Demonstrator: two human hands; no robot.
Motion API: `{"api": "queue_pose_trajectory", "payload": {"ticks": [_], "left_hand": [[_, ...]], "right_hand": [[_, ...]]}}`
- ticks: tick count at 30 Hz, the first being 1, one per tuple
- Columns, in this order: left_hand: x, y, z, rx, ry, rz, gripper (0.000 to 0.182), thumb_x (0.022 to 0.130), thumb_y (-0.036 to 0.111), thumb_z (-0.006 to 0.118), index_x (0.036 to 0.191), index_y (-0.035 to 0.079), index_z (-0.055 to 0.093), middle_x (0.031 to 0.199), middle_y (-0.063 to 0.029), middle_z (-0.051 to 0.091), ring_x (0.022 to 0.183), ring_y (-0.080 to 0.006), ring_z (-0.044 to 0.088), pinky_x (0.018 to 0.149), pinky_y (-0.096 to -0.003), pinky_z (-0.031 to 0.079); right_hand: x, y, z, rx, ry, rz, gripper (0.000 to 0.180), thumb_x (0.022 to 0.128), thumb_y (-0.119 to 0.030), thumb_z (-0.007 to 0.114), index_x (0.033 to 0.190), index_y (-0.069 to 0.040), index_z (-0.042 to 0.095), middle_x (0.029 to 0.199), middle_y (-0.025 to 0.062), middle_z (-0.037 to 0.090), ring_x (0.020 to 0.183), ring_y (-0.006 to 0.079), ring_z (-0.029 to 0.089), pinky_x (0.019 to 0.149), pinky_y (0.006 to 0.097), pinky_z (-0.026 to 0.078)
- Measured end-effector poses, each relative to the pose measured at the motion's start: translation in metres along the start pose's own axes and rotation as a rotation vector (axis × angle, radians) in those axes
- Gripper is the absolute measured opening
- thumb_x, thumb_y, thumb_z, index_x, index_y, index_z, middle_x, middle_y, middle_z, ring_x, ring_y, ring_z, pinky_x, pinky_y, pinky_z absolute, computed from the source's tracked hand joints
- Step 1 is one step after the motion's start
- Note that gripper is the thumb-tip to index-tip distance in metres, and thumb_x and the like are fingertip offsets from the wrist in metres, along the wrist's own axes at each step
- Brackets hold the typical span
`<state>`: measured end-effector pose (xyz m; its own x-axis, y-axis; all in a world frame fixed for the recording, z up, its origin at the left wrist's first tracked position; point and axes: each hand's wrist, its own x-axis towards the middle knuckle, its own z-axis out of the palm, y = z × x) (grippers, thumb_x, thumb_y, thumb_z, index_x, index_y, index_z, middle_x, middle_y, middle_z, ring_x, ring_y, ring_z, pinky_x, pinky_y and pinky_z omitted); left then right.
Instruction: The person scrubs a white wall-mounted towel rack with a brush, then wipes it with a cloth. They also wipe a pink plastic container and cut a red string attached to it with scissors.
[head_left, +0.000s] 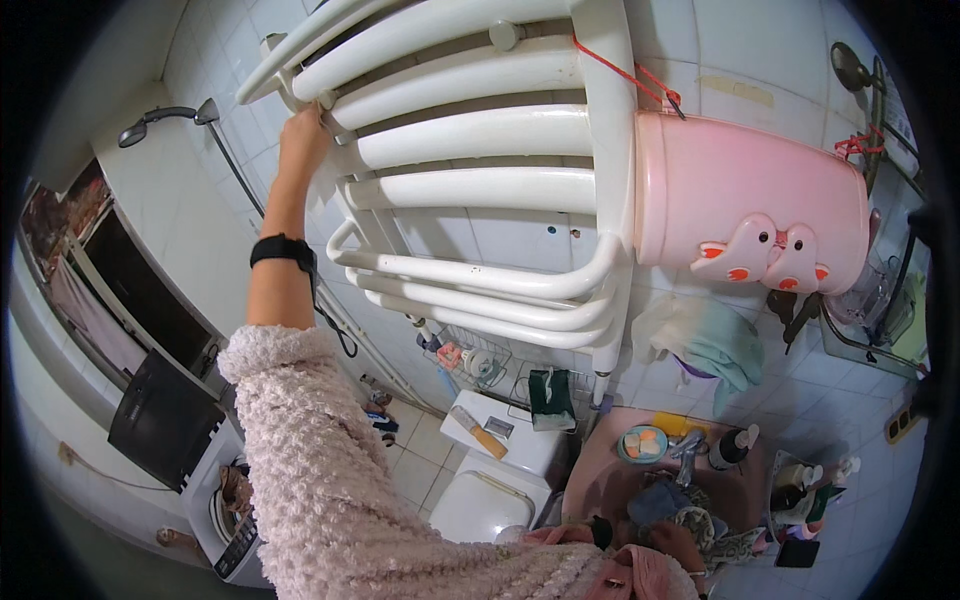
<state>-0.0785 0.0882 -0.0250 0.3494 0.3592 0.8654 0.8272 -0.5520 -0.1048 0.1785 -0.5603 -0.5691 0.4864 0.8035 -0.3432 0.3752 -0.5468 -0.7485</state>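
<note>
My left hand is raised, its fingers curled at the left side of a white towel radiator, just below a small round knob. A black strap circles that wrist, above a fluffy pale sleeve. Low in the view, a hand that appears to be my right hand is among bunched cloths in a pink washbasin. The sleeve and clothing partly cover it, so its grip is unclear. A pink bucket hangs beside the radiator by red cord.
A toilet stands below, with a wooden-handled brush on its cistern. The basin holds a faucet, a soap dish and a pump bottle. A washing machine has its lid raised. A shower head hangs at left.
</note>
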Motion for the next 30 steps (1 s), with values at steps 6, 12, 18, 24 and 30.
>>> {"api": "queue_pose_trajectory", "payload": {"ticks": [6,12,18,24,30], "left_hand": [[-0.053,0.027,0.016,-0.24,0.19,-0.084,0.031,0.089,0.003,0.052,0.118,0.004,0.06,0.103,-0.0279,0.064,0.088,-0.0457,0.063,0.073,-0.0481,0.052],[-0.067,0.018,0.018,-0.202,0.329,0.078,0.039,0.087,-0.001,0.051,0.125,0.002,0.057,0.109,-0.0254,0.064,0.088,-0.0434,0.064,0.074,-0.0458,0.052],[-0.029,0.018,0.02,-0.18,0.36,0.063,0.048,0.079,-0.007,0.049,0.126,0.002,0.055,0.114,-0.0219,0.062,0.093,-0.0431,0.062,0.077,-0.0478,0.051],[-0.03,0.032,0.028,-0.323,0.435,-0.063,0.042,0.079,-0.005,0.05,0.12,0.001,0.057,0.111,-0.023,0.063,0.089,-0.0457,0.062,0.078,-0.0518,0.051],[-0.004,0.003,0.012,-0.044,0.099,0.02,0.024,0.084,0.01,0.053,0.106,0.003,0.061,0.098,-0.0272,0.066,0.091,-0.0452,0.064,0.079,-0.0518,0.051]], "right_hand": [[-0.004,0.005,0.003,-0.036,-0.029,-0.023,0.03,0.089,-0.021,0.061,0.111,-0.001,0.067,0.103,0.0198,0.069,0.098,0.0355,0.066,0.084,0.0404,0.051],[-0.008,0.0,-0.005,0.001,-0.062,-0.003,0.03,0.088,-0.022,0.061,0.11,-0.001,0.066,0.103,0.0187,0.069,0.098,0.0358,0.066,0.084,0.0403,0.051],[-0.016,-0.007,-0.011,-0.019,0.026,0.021,0.028,0.088,-0.022,0.06,0.108,-0.003,0.067,0.101,0.0181,0.069,0.097,0.0361,0.066,0.083,0.0417,0.052],[-0.026,-0.007,-0.003,0.013,0.001,0.024,0.028,0.088,-0.022,0.06,0.108,-0.004,0.068,0.101,0.0185,0.069,0.096,0.0372,0.066,0.082,0.0423,0.052],[-0.023,-0.006,-0.008,-0.073,0.001,0.04,0.029,0.089,-0.023,0.059,0.108,-0.004,0.068,0.101,0.0202,0.068,0.096,0.0388,0.065,0.083,0.0429,0.051]]}}
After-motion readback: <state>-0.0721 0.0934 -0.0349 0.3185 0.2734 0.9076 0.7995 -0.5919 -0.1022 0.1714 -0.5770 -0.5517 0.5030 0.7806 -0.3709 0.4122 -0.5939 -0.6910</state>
